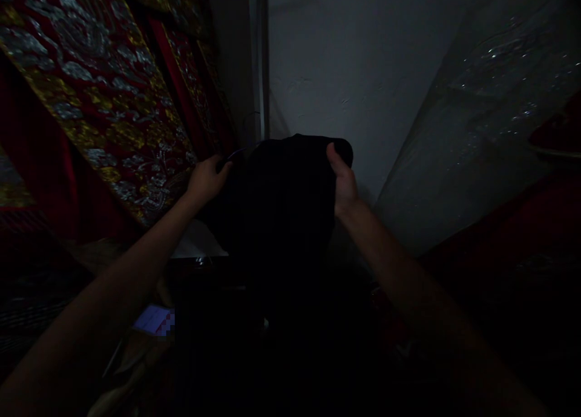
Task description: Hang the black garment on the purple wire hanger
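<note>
At far left hangs a red drape (91, 96), slanting down, covered in silver and gold embroidery of cloud-like and curling shapes; the pattern holds no lettering that can be made out. Low beneath it, beyond the left forearm, lies a bright rectangle (149, 319), a card or a screen, I cannot tell which. It bears faint lines and a red mark, but its right end is broken into blocky squares and nothing on it can be read. Pale, limp stuff just below it is too dim to name.

The left hand (209, 181) is near the drape, thumb and fingers closed on the left edge of a black cloth (290, 193). A thin bluish line runs by the thumb. The cloth is held up between both hands, in the middle of the view, its lower part lost in darkness; no label shows on it. Behind its top edge stand a narrow upright strip (263, 60) and a plain grey wall (345, 72).

The right hand (345, 184) is clamped on the cloth's right edge, thumb up on the near face. Farther right, a clear sheet (481, 114) glints in creases, unprinted as far as can be seen, with red fabric (494, 217) below.
</note>
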Demonstrator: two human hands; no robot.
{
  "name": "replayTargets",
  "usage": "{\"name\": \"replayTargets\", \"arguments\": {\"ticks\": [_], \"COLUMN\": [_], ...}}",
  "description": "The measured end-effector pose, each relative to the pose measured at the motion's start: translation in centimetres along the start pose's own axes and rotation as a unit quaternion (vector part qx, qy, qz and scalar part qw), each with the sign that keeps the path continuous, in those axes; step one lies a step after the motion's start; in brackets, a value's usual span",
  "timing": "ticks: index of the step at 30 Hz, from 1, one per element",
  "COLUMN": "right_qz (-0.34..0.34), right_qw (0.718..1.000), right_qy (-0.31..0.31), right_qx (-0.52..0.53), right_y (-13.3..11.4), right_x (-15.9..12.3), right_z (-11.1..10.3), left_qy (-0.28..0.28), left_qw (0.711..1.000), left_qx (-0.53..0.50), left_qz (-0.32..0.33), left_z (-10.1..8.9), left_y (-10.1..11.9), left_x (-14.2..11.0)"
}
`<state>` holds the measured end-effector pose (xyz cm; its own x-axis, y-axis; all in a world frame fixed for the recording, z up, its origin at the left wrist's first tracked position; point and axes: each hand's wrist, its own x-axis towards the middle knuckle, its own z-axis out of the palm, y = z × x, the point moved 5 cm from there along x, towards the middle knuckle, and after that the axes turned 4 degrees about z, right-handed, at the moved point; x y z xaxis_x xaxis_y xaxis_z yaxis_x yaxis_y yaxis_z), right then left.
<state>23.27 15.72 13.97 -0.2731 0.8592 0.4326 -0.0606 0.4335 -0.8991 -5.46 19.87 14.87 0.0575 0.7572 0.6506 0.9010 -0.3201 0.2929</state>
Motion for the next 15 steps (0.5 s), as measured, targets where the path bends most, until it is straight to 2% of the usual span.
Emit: {"name": "replayTargets", "arguments": {"ticks": [3, 6, 9, 11, 12, 13, 15], "right_qz": [0.08, 0.144, 0.166, 0.172, 0.165, 0.145, 0.063], "right_qw": [0.991, 0.96, 0.886, 0.839, 0.835, 0.843, 0.875], "right_qy": [-0.097, -0.239, -0.43, -0.504, -0.503, -0.477, -0.352], "right_qx": [0.036, 0.02, -0.055, -0.114, -0.152, -0.202, -0.326], "right_y": [1.2, 1.3, 1.0, 2.0, 2.9, 3.9, 6.0], "right_x": [0.9, -0.8, -4.0, -5.5, -5.8, -5.7, -5.1], "right_z": [1.8, 3.9, 5.2, 5.0, 4.7, 4.4, 4.1], "left_qy": [0.006, 0.008, 0.003, -0.013, -0.02, -0.025, -0.019], "left_qw": [1.0, 0.997, 0.983, 0.963, 0.95, 0.935, 0.896], "left_qx": [-0.023, -0.07, -0.178, -0.269, -0.312, -0.353, -0.444], "left_qz": [-0.014, -0.026, -0.035, -0.007, 0.008, 0.019, 0.023], "left_z": [0.6, 1.0, 1.1, 1.1, 1.0, 0.8, 0.5], "left_y": [-1.4, -2.7, -2.7, -1.3, -0.2, 1.2, 4.3], "left_x": [0.6, 0.4, -1.1, -2.5, -3.1, -3.8, -4.9]}}
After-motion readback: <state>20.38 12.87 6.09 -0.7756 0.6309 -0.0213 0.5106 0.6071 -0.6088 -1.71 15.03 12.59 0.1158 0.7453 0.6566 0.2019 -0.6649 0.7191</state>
